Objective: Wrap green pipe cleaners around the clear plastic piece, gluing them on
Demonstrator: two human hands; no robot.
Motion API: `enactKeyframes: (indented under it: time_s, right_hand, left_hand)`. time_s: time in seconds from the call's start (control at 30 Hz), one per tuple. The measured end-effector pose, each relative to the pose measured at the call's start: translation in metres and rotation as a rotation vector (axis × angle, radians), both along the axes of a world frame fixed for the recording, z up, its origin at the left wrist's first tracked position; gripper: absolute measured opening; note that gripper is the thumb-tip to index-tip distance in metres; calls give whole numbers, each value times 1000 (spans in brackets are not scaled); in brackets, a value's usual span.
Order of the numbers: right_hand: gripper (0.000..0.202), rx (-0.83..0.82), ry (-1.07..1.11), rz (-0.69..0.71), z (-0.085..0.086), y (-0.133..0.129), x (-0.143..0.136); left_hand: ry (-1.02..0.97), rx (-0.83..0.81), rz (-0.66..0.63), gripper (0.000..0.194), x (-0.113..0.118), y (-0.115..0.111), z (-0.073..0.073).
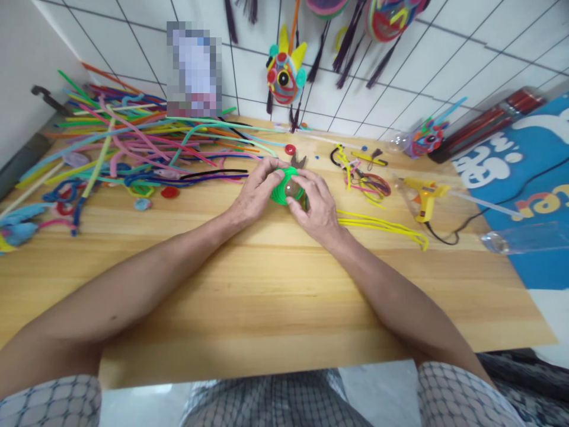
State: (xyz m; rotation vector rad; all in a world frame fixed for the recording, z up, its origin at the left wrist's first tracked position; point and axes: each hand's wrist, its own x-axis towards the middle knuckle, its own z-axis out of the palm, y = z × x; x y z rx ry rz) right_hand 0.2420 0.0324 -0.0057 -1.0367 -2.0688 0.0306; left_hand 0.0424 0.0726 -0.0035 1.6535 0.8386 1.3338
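Note:
Over the middle of the table, both hands hold a clear ball [292, 189] with a green pipe-cleaner coil [278, 193] wound around it. My left hand [259, 188] closes on the coil's left side, its thumb on top. Curled around the right side, my right hand [319, 205] has its thumb and fingertips against the ball and the coil. The ball's bare part shows between the fingers; its underside is hidden. Just behind the hands lie the jaws of pliers [299, 161] and a small red coil [290, 149]. Yellow pipe cleaners [386, 224] stretch out to the right of my right hand.
A heap of coloured pipe cleaners [146, 133] covers the back left. On the right are a yellow glue gun [424, 194] with its cord, a clear plastic bottle [528, 239] and a dark red flask [493, 123]. Tasselled ornaments [285, 77] hang against the tiled wall.

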Motion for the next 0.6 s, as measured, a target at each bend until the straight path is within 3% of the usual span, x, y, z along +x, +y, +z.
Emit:
enactKeyframes:
  time_s: [0.27,0.47,0.6]
  right_hand:
    - [44,63,4,8,-2,1,0]
    - [59,33,88,33,-7,1,0]
    - [52,60,86,51,-6,2,0]
  left_hand:
    - [23,20,-24,32,-1,2,-3]
    - [0,40,-44,31,0,5,-6]
    - [14,63,-41,28,0,6,-7]
